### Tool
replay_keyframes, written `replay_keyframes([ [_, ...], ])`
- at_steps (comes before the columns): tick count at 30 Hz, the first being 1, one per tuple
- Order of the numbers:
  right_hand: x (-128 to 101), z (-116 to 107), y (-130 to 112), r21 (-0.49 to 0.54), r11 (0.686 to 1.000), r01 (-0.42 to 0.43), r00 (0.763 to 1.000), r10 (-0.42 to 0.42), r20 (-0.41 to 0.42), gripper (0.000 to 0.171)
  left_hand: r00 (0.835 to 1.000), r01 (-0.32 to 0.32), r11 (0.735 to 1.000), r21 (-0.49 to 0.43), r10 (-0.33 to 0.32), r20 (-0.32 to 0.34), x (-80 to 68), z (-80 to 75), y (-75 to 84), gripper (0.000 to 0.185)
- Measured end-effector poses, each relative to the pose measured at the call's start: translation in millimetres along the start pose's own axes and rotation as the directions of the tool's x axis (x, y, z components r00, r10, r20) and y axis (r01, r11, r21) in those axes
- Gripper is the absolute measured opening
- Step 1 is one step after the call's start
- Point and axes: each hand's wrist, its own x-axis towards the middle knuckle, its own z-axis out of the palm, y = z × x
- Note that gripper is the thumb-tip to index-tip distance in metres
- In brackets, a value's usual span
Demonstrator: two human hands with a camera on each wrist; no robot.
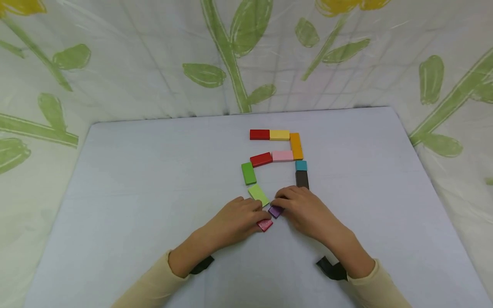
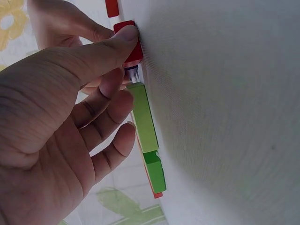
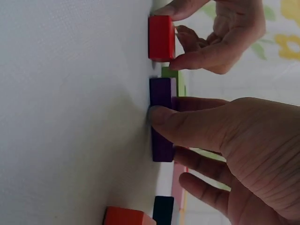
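My left hand [image 1: 239, 219] pinches a small red block [image 1: 265, 225] between thumb and fingers, close over the white table. In the left wrist view the thumb lies across this red block's face, with the other fingers loosely bent. My right hand [image 1: 308, 211] grips a longer purple block [image 3: 161, 89], its thumb on the near side and fingers behind. The purple block's near end shows just right of the red one in the head view. Beyond the left fingertips lies a light green block [image 1: 258, 194], partly overlapped by that hand.
A bent line of blocks runs away from my hands: green [image 1: 248, 173], red [image 1: 261, 159], pink [image 1: 283, 156], orange [image 1: 296, 146], yellow [image 1: 279, 135] and another red [image 1: 259, 134]. Blue [image 1: 301, 165] and black [image 1: 302, 179] blocks stand right. An orange-red block [image 3: 126, 216] shows near the right hand.
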Motion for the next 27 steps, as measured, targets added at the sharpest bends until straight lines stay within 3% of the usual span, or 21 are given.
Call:
replay_keyframes([
  [10, -4, -7, 13, -0.034, 0.998, -0.05, 0.999, 0.049, -0.01, 0.033, 1.0, -0.007, 1.0, -0.019, 0.006, -0.031, 8.9, -1.5, 0.2, 0.034],
  [18, -7, -11, 19, -0.005, 0.996, -0.093, 0.995, 0.093, 0.036, 0.034, 0.999, -0.027, 0.999, 0.044, 0.028, -0.017, 23.0, -0.8, -0.3, 0.035],
  [27, -9, -11, 23, -0.015, 0.997, -0.074, 0.997, 0.075, 0.036, 0.032, 1.0, -0.014, 0.998, 0.063, 0.015, -0.01, 37.8, -2.5, -5.6, 0.035],
])
